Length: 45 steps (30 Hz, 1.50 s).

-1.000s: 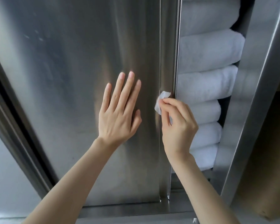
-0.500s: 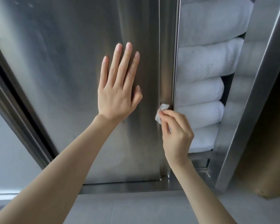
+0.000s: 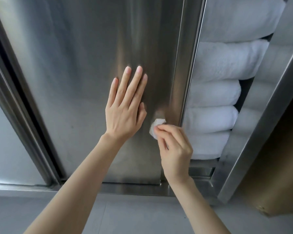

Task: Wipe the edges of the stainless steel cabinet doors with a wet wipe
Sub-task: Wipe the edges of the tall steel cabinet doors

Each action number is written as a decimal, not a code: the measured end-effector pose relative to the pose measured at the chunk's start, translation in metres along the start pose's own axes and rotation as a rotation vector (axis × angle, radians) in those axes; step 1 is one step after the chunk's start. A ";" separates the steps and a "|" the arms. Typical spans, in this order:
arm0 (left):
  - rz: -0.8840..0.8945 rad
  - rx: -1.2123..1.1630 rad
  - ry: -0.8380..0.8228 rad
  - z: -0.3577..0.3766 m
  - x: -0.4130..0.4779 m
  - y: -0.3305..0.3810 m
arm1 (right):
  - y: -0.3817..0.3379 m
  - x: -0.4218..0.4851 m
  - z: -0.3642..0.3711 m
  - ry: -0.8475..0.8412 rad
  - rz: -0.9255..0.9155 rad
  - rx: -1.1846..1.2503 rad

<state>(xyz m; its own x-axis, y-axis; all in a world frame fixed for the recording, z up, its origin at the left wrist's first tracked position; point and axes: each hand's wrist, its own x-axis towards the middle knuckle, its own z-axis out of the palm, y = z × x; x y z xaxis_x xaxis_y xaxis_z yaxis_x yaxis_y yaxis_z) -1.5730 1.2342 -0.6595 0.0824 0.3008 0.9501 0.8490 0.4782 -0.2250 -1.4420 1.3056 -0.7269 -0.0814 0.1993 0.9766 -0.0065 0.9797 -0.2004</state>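
The left hand (image 3: 125, 108) lies flat and open on the steel door (image 3: 85, 68), with the fingers (image 3: 134, 81) close together and pointing up. The palm touches the metal in the lower middle part of the door, a little to the left of its right edge strip (image 3: 181, 65).

The right hand (image 3: 174, 147) is closed around a small white wipe (image 3: 156, 128). Thumb and first fingers pinch it, and the other fingers are curled in. The wipe is crumpled into a ball and presses on the door face just beside the right edge strip, low on the door, near the bottom right corner. It sits between the two hands, just to the right of the left thumb. Part of the wipe is hidden under the right fingers.

To the right of the edge strip the cabinet is open, and folded white towels (image 3: 227, 61) are stacked one on another inside. Further right a second steel door (image 3: 267, 102) stands open and tilted, and its inner face reflects the towels. Beside it at the right edge there is a brown panel (image 3: 284, 162).

Under the doors runs a steel bottom rail (image 3: 128, 187). Below it is a grey floor (image 3: 134, 217). At the left, a dark gap and a steel frame (image 3: 20, 102) border the door
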 end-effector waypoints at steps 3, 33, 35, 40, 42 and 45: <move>0.002 -0.053 -0.038 0.001 -0.026 0.001 | -0.007 -0.039 0.004 -0.085 0.014 -0.032; -0.125 -0.078 -0.222 -0.012 -0.087 0.032 | 0.029 -0.089 -0.005 -0.052 0.160 -0.106; -0.135 -0.079 -0.232 -0.012 -0.094 0.038 | 0.035 -0.098 -0.007 -0.104 0.142 -0.114; -0.128 -0.056 -0.254 -0.010 -0.105 0.044 | 0.033 -0.134 -0.007 -0.186 0.225 -0.151; -0.135 -0.052 -0.258 -0.009 -0.106 0.045 | 0.033 -0.147 -0.008 -0.217 0.258 -0.153; -0.140 -0.061 -0.258 -0.009 -0.105 0.046 | 0.036 -0.157 -0.007 -0.232 0.291 -0.168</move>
<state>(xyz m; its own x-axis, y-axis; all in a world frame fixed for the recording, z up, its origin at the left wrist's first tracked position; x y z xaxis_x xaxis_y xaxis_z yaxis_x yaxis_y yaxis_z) -1.5381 1.2173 -0.7681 -0.1664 0.4385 0.8832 0.8730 0.4819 -0.0748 -1.4221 1.3098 -0.8870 -0.2791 0.4773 0.8333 0.2117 0.8770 -0.4314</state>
